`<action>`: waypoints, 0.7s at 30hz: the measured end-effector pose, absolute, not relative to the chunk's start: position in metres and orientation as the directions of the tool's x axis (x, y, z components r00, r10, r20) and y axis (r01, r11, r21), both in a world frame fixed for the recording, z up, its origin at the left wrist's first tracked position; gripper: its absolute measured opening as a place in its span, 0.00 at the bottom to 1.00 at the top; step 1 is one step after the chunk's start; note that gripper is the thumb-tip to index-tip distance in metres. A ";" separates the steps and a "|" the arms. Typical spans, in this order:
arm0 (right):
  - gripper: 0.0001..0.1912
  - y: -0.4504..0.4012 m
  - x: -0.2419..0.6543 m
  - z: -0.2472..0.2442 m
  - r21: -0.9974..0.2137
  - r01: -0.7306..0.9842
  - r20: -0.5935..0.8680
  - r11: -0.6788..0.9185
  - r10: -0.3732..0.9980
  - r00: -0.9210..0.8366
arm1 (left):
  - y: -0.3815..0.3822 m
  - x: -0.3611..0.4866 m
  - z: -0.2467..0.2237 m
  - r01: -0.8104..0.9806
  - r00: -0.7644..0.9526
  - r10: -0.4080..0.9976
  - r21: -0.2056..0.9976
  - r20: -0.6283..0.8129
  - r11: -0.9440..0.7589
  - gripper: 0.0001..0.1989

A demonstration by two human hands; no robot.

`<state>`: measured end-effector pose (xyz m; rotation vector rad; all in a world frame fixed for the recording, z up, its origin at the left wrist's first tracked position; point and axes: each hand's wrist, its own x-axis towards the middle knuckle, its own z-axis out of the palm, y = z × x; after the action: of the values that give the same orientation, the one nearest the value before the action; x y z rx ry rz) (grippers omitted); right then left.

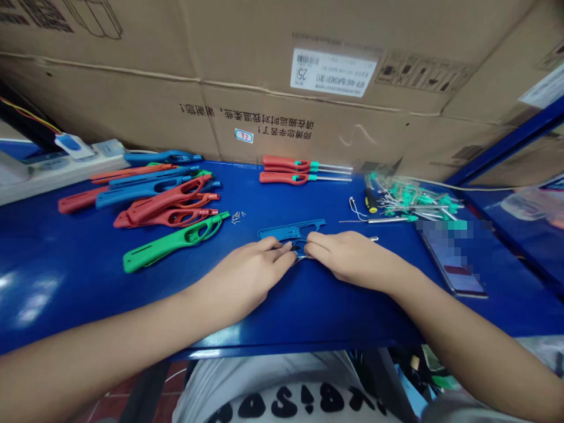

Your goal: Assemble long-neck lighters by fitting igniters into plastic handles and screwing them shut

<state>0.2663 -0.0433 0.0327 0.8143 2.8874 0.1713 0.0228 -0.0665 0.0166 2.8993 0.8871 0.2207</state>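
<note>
Both the left hand point(244, 273) and right hand point(348, 255) pinch a blue shell point(301, 242) between them, fingertips nearly together, partly hiding it. Just beyond lies one blue half point(277, 231), hollow and long, with a trigger loop, on the table point(308, 317). Farther out: two red lighters point(279, 177) with teal fittings, one green shell point(158, 249), one phone point(456, 264), one carton point(211, 76) with upside-down Chinese print and a sticker point(244, 136) reading "33".
</note>
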 end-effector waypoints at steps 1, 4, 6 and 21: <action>0.13 -0.043 0.266 0.032 0.150 0.512 -0.101 0.846 0.528 -0.843 | -0.066 0.023 0.017 0.551 0.817 0.566 0.139 0.109 -0.823 0.19; 0.12 -0.043 0.265 0.032 0.141 0.519 -0.107 0.843 0.535 -0.838 | -0.066 0.023 0.018 0.560 0.809 0.576 0.141 0.121 -0.816 0.19; 0.12 -0.042 0.265 0.031 0.100 0.534 -0.104 0.840 0.542 -0.834 | -0.066 0.023 0.018 0.556 0.810 0.572 0.142 0.130 -0.819 0.19; 0.05 -0.025 0.279 0.032 -0.530 0.550 0.096 0.646 0.690 -0.718 | -0.068 0.025 0.019 0.554 0.831 0.553 0.006 0.059 -0.832 0.18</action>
<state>0.2786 -0.0249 0.0319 1.2018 3.1092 -0.8313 0.0255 -0.0680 0.0191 3.0171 0.9124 0.0914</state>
